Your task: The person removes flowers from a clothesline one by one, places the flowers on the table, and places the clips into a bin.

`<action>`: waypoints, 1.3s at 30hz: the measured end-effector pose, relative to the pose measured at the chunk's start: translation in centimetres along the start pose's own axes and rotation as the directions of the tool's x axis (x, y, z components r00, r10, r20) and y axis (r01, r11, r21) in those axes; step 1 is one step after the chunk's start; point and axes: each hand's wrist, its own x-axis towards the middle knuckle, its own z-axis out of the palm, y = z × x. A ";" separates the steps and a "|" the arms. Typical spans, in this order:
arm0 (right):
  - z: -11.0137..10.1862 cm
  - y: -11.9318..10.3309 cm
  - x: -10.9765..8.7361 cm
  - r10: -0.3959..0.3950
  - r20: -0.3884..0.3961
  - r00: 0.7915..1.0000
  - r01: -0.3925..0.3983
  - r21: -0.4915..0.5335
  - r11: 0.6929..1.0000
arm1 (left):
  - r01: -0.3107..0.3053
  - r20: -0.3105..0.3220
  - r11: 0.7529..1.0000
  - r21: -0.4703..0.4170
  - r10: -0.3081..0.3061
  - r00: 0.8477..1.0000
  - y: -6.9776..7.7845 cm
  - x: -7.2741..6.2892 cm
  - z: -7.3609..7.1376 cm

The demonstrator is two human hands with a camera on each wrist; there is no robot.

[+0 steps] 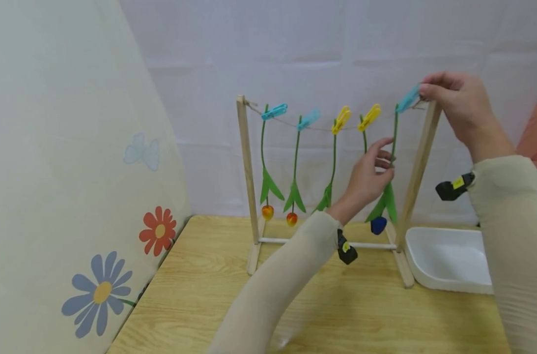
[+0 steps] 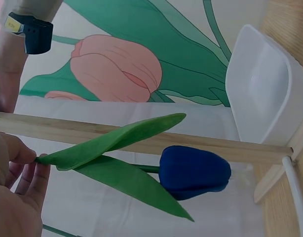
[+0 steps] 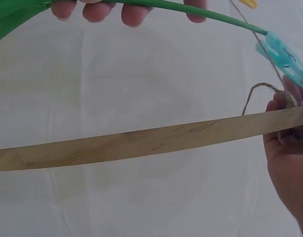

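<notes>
A blue artificial tulip (image 2: 195, 172) hangs head down at the right end of the string, its green leaves (image 2: 117, 140) spread above the bloom. My left hand (image 1: 369, 173) pinches its green stem (image 3: 191, 10) between thumb and fingers. Higher up, my right hand (image 1: 465, 103) grips the tail of a light-blue clothespin (image 1: 409, 98) beside the top of the right post. The clothespin's other end meets the stem at the string. Part of the right hand (image 3: 292, 158) is hidden behind the wooden post (image 3: 156, 140) in the right wrist view.
Other tulips hang from the string by blue clothespins (image 1: 274, 111) and yellow clothespins (image 1: 341, 120); two show red-orange blooms (image 1: 267, 212). A wooden frame (image 1: 249, 167) with a white lower bar stands on the table (image 1: 197, 275). A white tray (image 1: 445, 285) sits right of it.
</notes>
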 end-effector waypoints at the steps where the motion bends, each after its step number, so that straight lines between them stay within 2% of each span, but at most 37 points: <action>1: 0.0 -0.1 0.0 -0.005 -0.015 1.000 0.005 0.016 1.000 | -0.005 0.000 1.000 0.005 0.005 1.000 0.0 0.0 -0.1; 5: -0.1 -0.3 0.2 -0.051 -0.047 0.998 0.057 0.139 0.989 | -0.043 0.014 0.998 0.038 0.043 0.999 -0.2 -0.4 -0.4; 9: -0.3 -0.3 -0.2 -0.117 -0.060 0.991 0.128 0.256 0.958 | -0.102 0.076 0.990 0.099 0.095 0.993 -0.3 -1.2 -0.6; 12: -0.6 -0.4 -0.5 -0.148 -0.106 0.983 0.172 0.281 0.944 | -0.144 0.128 0.978 0.151 0.125 0.984 -0.3 -1.7 -0.8; 15: -0.8 -0.4 -0.7 -0.158 -0.153 0.975 0.197 0.288 0.937 | -0.180 0.150 0.962 0.207 0.151 0.977 -0.2 -2.2 -1.3; 21: -1.3 -0.5 -1.9 -0.128 -0.175 0.976 0.182 0.342 0.922 | -0.225 0.148 0.937 0.268 0.191 0.970 0.0 -3.2 -2.7; 29: -1.7 -0.7 -3.9 -0.107 -0.135 0.985 0.153 0.395 0.906 | -0.222 0.129 0.935 0.275 0.192 0.973 -0.8 -5.2 -4.5; 35: -2.8 0.4 -5.6 -0.049 -0.129 0.990 0.093 0.363 0.927 | -0.251 0.128 0.913 0.321 0.221 0.967 -1.6 -6.6 -5.8; 39: -3.5 1.8 -6.9 -0.055 -0.114 0.992 0.097 0.408 0.908 | -0.274 0.130 0.898 0.344 0.244 0.961 -1.8 -7.4 -6.8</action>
